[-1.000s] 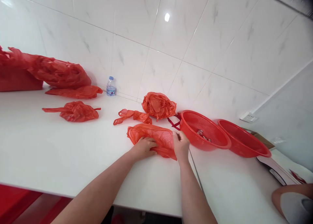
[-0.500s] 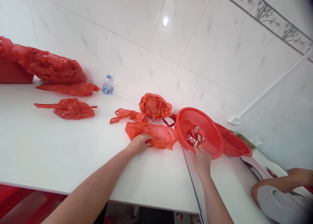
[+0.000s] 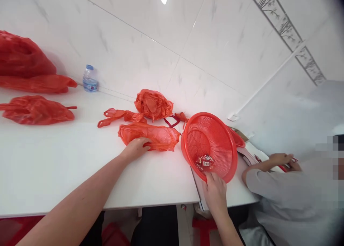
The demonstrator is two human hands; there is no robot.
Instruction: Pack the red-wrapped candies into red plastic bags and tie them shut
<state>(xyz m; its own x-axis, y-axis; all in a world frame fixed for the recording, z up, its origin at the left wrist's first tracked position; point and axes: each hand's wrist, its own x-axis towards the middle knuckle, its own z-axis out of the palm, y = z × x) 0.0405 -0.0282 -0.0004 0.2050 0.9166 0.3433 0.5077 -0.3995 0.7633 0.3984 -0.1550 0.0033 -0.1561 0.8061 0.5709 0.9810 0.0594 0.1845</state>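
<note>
My left hand (image 3: 136, 149) is closed on the near edge of a thin red plastic bag (image 3: 161, 137), which lies on the white table with its mouth spread toward the right. With my right hand (image 3: 215, 190) I grip the near rim of a red plastic mesh basket (image 3: 228, 149). The basket is tilted toward me, just right of the bag. Several small wrapped packets (image 3: 205, 162), red and white, lie together in it near my right fingers. A crumpled red bag (image 3: 153, 104) and a flattened red bag (image 3: 120, 116) are behind the bag in my left hand.
A water bottle (image 3: 90, 79) stands by the tiled wall. Filled-looking red bags (image 3: 37, 109) lie at the left. Behind the mesh basket shows another red container (image 3: 238, 137). At the right, a co-worker in a grey shirt (image 3: 282, 192) holds something small.
The mesh basket has tipped further toward me, and its packets have slid toward the near rim. My left hand stays on the bag. The view has turned right, showing more of the co-worker.
</note>
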